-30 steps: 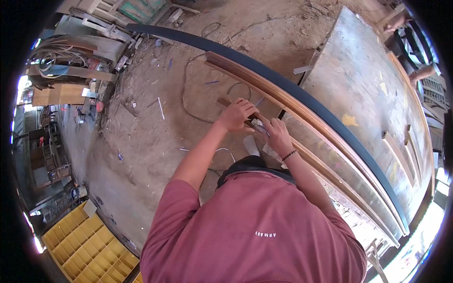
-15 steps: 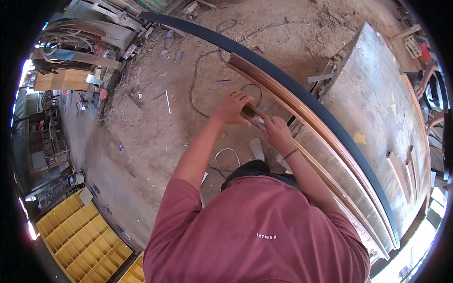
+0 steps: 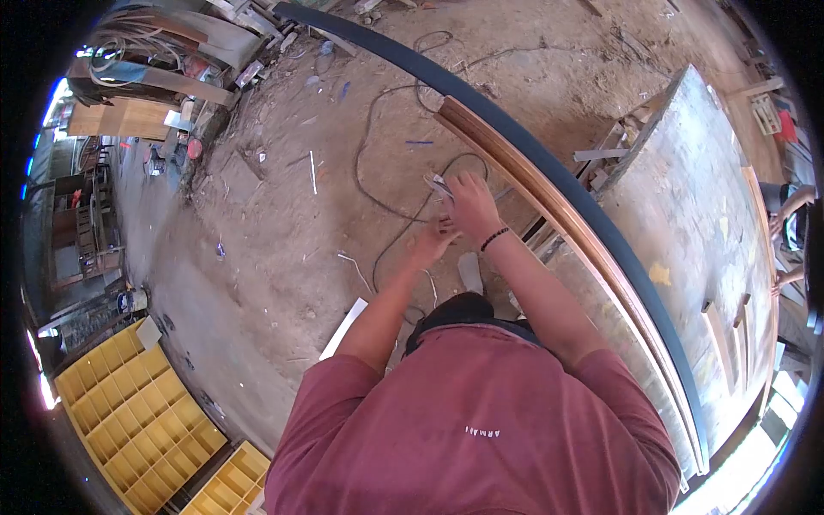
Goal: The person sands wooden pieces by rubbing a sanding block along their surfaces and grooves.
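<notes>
My right hand (image 3: 470, 206), with a dark beaded bracelet at the wrist, is closed around a small grey-white object (image 3: 440, 186) that sticks out past its fingers. Just below it, my left hand (image 3: 432, 245) has its fingers curled against the right palm; whatever they may hold is hidden. Both hands are over the dirt floor, left of a long brown grooved moulding (image 3: 515, 176). Along the moulding's far side runs a long dark curved strip (image 3: 549, 167).
A large paint-stained board (image 3: 678, 180) bears short wooden pieces (image 3: 719, 343). Another person's arms (image 3: 794, 206) show at its far right edge. A cable (image 3: 365, 163) winds over the floor. Yellow compartment trays (image 3: 137, 403) stand lower left, and a white strip (image 3: 343, 328) lies by my left arm.
The narrow wooden piece that was between my hands no longer shows there. My right hand has moved up and left with the small object, while my left has dropped below it. The view has shifted.
</notes>
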A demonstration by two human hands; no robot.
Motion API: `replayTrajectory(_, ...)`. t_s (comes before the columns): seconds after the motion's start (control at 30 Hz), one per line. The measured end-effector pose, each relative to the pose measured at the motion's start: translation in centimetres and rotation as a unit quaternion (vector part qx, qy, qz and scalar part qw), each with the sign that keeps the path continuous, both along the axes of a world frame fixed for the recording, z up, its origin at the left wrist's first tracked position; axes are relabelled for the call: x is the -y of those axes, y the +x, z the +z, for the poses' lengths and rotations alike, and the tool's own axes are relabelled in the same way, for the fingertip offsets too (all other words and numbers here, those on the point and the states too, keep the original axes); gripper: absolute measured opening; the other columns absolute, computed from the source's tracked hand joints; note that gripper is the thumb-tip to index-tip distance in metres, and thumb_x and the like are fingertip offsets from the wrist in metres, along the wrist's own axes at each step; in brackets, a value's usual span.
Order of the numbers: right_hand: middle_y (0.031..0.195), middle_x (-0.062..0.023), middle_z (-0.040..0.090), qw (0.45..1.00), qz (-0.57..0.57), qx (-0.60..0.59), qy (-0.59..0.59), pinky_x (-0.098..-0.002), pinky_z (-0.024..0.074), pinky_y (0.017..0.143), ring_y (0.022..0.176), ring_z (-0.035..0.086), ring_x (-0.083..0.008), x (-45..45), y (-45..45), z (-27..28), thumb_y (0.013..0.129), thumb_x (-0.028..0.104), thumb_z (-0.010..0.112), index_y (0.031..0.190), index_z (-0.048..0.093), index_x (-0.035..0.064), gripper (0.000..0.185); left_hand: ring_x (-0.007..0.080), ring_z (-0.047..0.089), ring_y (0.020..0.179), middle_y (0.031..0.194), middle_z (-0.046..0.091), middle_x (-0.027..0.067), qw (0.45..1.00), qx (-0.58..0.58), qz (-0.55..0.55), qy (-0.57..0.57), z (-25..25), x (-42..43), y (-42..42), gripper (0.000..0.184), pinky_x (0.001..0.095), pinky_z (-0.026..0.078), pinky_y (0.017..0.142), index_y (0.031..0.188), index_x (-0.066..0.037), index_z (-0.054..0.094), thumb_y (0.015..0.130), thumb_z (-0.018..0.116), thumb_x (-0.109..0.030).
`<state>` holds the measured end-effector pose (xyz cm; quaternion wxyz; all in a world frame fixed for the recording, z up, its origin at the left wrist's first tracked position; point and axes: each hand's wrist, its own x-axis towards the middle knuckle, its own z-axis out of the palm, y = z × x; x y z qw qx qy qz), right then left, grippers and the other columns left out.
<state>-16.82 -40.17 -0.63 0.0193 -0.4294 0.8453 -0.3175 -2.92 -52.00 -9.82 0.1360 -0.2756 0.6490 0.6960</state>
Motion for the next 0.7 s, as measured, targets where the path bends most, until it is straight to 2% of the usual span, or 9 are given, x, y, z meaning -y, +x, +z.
replayTrajectory(0.03,0.11,-0.0188,0.065,1.0,-0.005,0.023,-0.009,-0.0522,0.0533,0.097,0.109,0.064,-0.0415,0.0,-0.1,0.4,0.091,0.017,0.077,0.125,0.066,0.0031,0.039,0.0242,0.067,0.13,0.138,0.065,0.0129,0.996,0.022,0.004,0.088,0.8,-0.5,-0.1,0.066,0.0382,0.057,0.111,0.149,0.002,0.049,0.103,0.081,-0.031)
replayTrajectory(0.13,0.111,-0.0193,0.065,0.999,-0.018,0.036,0.003,-0.0524,0.0534,0.098,0.11,0.064,-0.0425,-2.5,0.5,1.3,0.092,0.017,0.077,0.126,0.066,0.0024,0.039,0.0257,0.068,0.131,0.144,0.068,0.0137,0.972,-0.079,0.096,0.2,0.9,-2.7,-0.1,0.058,0.0418,0.056,0.109,0.153,0.0,0.051,0.112,0.061,-0.04)
replayTrajectory(0.17,0.111,-0.0193,0.065,0.999,-0.029,0.029,0.02,-0.0518,0.0534,0.097,0.11,0.064,-0.042,-4.6,1.3,1.6,0.092,0.018,0.076,0.121,0.066,0.0017,0.035,0.0257,0.068,0.131,0.144,0.068,0.0137,0.971,-0.079,0.097,0.203,0.5,-2.7,-0.3,0.058,0.0418,0.056,0.109,0.153,0.0,0.051,0.112,0.061,-0.04)
replayTrajectory(0.23,0.108,-0.0201,0.064,0.997,-0.051,0.045,0.038,-0.0532,0.0531,0.095,0.106,0.063,-0.0432,-9.2,3.3,2.4,0.093,0.016,0.076,0.121,0.066,0.0017,0.034,0.0293,0.066,0.134,0.15,0.066,0.014,0.904,-0.13,0.125,0.388,-0.3,-2.5,-0.8,0.069,0.0454,0.051,0.115,0.16,-0.003,0.047,0.114,0.046,-0.053)
replayTrajectory(0.4,0.104,-0.0197,0.062,0.99,-0.07,0.076,0.1,-0.0559,0.052,0.089,0.101,0.062,-0.0437,-17.8,6.5,4.2,0.093,0.014,0.076,0.121,0.066,0.0027,0.032,0.0325,0.061,0.139,0.154,0.063,0.0144,0.855,-0.086,0.187,0.476,2.5,-2.9,-1.6,0.077,0.0515,0.043,0.123,0.161,-0.008,0.05,0.113,0.034,-0.066)
replayTrajectory(0.57,0.107,-0.0198,0.064,0.998,-0.048,0.044,0.019,-0.0546,0.052,0.093,0.105,0.063,-0.0435,-10.5,3.9,0.9,0.093,0.015,0.076,0.12,0.066,0.0039,0.031,0.0326,0.06,0.142,0.158,0.062,0.0144,0.838,-0.078,0.232,0.487,1.8,-4.1,-1.1,0.098,0.0523,0.045,0.122,0.163,-0.005,0.047,0.107,0.033,-0.084)
replayTrajectory(0.63,0.109,-0.0197,0.065,0.998,-0.012,0.056,0.001,-0.054,0.052,0.097,0.108,0.064,-0.0435,-5.0,1.8,0.6,0.094,0.017,0.075,0.118,0.067,0.0043,0.028,0.031,0.059,0.145,0.161,0.059,0.0123,0.644,-0.257,0.095,0.714,-4.4,-3.7,-0.8,0.104,0.0504,0.048,0.119,0.165,-0.005,0.044,0.104,0.031,-0.089)
replayTrajectory(0.67,0.108,-0.0203,0.065,1.0,-0.007,0.028,-0.007,-0.0531,0.0527,0.096,0.108,0.064,-0.0444,-2.5,1.0,0.0,0.094,0.018,0.077,0.12,0.067,0.0031,0.031,0.031,0.059,0.145,0.161,0.059,0.0123,0.644,-0.256,0.092,0.715,-2.2,-4.2,-1.2,0.104,0.0504,0.048,0.119,0.165,-0.005,0.044,0.104,0.031,-0.089)
replayTrajectory(0.7,0.107,-0.0209,0.064,1.0,-0.002,-0.001,-0.015,-0.0522,0.0535,0.095,0.108,0.064,-0.0453,-0.9,0.5,-0.6,0.093,0.019,0.078,0.122,0.067,0.0019,0.035,0.0282,0.064,0.135,0.152,0.065,0.0102,0.755,-0.162,0.185,0.608,2.1,-4.8,-1.7,0.097,0.048,0.05,0.114,0.162,-0.01,0.047,0.105,0.032,-0.088)
